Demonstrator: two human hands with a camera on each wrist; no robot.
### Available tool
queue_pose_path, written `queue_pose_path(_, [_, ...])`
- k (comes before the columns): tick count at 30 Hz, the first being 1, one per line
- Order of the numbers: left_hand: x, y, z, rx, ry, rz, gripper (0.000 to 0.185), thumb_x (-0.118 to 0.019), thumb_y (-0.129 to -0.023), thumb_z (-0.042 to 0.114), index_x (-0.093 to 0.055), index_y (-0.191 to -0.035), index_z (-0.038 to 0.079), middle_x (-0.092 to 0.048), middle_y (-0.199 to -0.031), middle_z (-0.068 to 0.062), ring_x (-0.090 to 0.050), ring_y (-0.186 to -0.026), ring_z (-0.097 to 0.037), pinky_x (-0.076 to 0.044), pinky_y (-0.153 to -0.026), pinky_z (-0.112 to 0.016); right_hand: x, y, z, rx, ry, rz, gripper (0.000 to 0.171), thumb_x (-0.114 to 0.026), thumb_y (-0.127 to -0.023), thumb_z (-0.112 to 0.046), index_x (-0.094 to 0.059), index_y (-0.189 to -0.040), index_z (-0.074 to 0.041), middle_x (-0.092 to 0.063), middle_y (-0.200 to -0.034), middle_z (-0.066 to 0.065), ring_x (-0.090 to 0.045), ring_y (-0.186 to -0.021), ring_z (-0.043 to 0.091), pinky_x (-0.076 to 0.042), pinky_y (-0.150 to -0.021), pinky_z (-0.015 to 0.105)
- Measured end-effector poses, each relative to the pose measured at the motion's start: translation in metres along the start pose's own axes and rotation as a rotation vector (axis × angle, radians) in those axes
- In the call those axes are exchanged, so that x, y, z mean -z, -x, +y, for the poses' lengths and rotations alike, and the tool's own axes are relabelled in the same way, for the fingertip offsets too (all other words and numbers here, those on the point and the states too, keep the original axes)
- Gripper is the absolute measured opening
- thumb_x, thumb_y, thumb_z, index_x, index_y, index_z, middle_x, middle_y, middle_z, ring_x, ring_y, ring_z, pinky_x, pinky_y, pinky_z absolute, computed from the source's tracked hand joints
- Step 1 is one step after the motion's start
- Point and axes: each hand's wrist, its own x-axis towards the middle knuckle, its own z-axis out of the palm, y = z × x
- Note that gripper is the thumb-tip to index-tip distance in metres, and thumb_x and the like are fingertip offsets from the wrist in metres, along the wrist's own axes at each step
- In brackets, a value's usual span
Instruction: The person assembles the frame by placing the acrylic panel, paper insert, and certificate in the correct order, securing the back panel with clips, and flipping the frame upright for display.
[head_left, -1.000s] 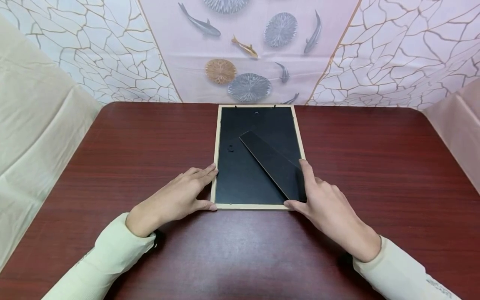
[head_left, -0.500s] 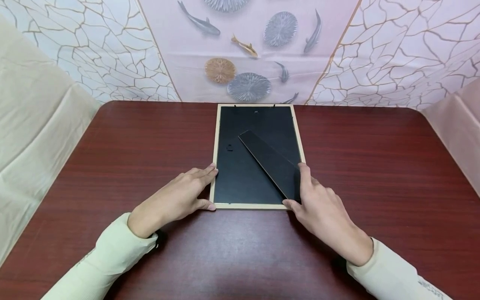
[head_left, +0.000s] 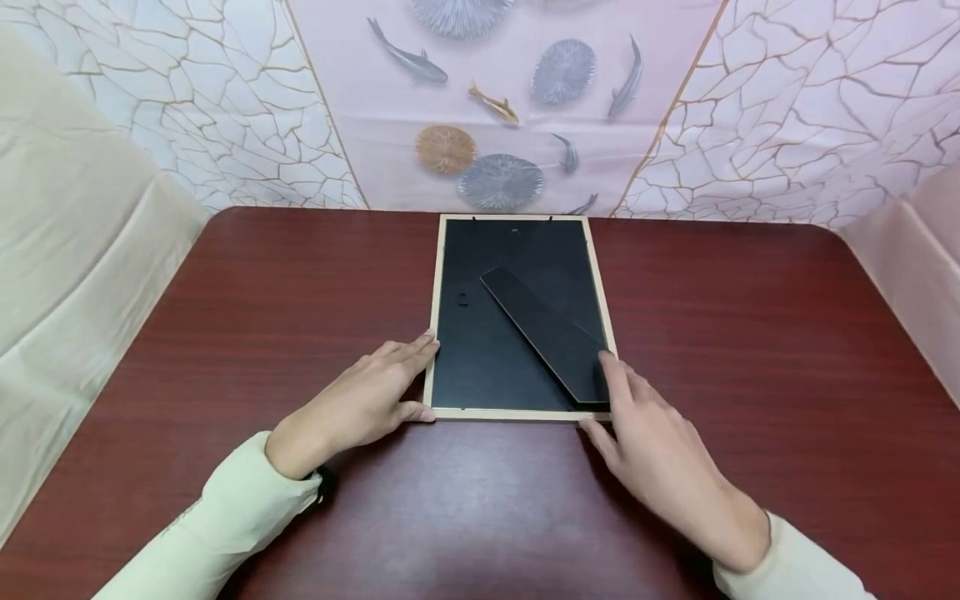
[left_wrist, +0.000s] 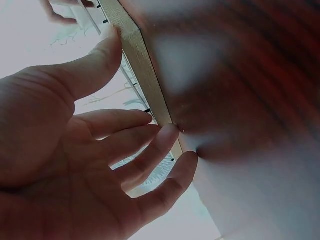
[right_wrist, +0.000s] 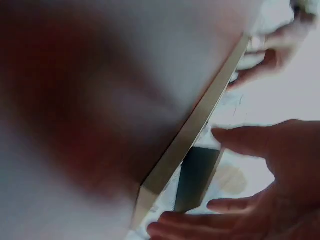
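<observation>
A picture frame (head_left: 437,275) lies face down in the middle of the table, with a pale wooden rim and black backing. Its black easel stand (head_left: 543,329) lies slantwise across the back. My left hand (head_left: 416,379) rests at the near left corner, straight fingers along the left rim and thumb on the near rim. In the left wrist view the fingertips (left_wrist: 170,134) touch the rim (left_wrist: 145,80). My right hand (head_left: 611,400) lies at the near right corner, fingers relaxed, index tip touching the stand's end. In the right wrist view the stand (right_wrist: 195,175) shows beside the rim (right_wrist: 190,135).
The dark red wooden table (head_left: 750,333) spreads to both sides of the frame. A patterned cloth backdrop (head_left: 495,108) hangs behind the far edge. Cream cloth (head_left: 67,250) drapes on the left and pink cloth (head_left: 930,267) on the right.
My right hand has slid back toward me along the right rim, and its thumb has come off the near rim. The left hand and the frame have stayed put.
</observation>
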Motion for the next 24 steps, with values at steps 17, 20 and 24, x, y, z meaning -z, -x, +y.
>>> queue_pose_path(17, [-0.001, -0.001, -0.002, 0.003, 0.008, -0.013, 0.082, -0.08, -0.093, 0.031, -0.042, -0.158, -0.001, -0.035, -0.17, -0.015, -0.046, -0.147, -0.035, -0.043, -0.113, -0.063, -0.007, 0.026, 0.025, 0.477, 0.267, 0.122, 0.056, -0.06, -0.084, 0.0, -0.069, -0.137, -0.014, -0.072, -0.115, 0.014, -0.074, -0.102, 0.034, -0.063, -0.075, 0.045])
queue_pose_path(20, [-0.001, 0.0, -0.003, 0.002, 0.008, -0.011, 0.081, -0.08, -0.094, 0.031, -0.042, -0.158, -0.001, -0.035, -0.169, -0.015, -0.046, -0.147, -0.035, -0.043, -0.113, -0.064, -0.006, 0.023, 0.027, 0.521, 0.294, 0.14, 0.059, -0.054, -0.084, 0.003, -0.068, -0.139, -0.014, -0.071, -0.112, 0.013, -0.074, -0.098, 0.031, -0.062, -0.067, 0.042])
queue_pose_path(24, [0.0, 0.0, -0.003, -0.002, 0.002, -0.007, 0.082, -0.081, -0.093, 0.031, -0.042, -0.158, -0.001, -0.035, -0.169, -0.015, -0.046, -0.147, -0.036, -0.043, -0.113, -0.064, -0.006, 0.021, 0.03, 0.564, 0.325, 0.159, 0.057, -0.047, -0.086, 0.002, -0.068, -0.138, -0.011, -0.072, -0.112, 0.013, -0.074, -0.097, 0.03, -0.062, -0.071, 0.041])
